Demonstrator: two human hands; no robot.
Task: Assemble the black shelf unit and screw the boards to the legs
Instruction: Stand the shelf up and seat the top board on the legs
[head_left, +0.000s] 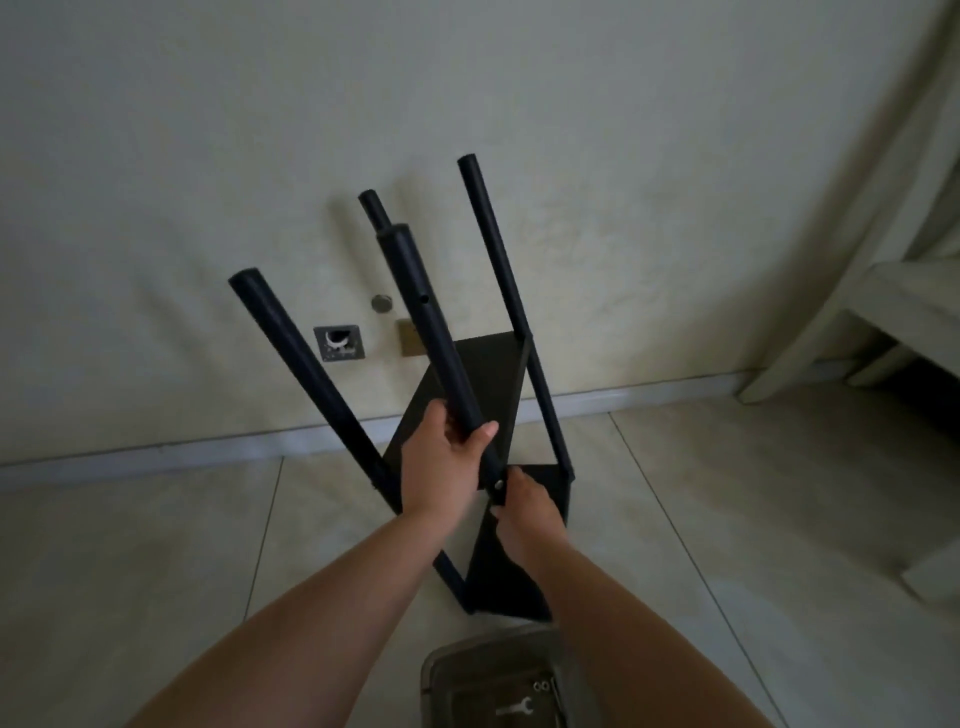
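— On the tiled floor (156, 545) by the wall, where was the unit?

— Tipped toward me: the black shelf unit of round metal legs and flat dark boards (467, 384), its lower board (511, 577) near the floor. My left hand (441, 457) was wrapped round the nearest black tubular leg (431, 338); my right hand (524, 506) pinched at the silver screw (500, 484) where leg met board.

— How did it handle?

— Stiff and light, I judged, but top-heavy when leaning, with smooth tubes that could slip. Low on a leg, close to a joint, seemed the safest hold. A small spanner (514, 707) lay in the grey tray (441, 670) below.
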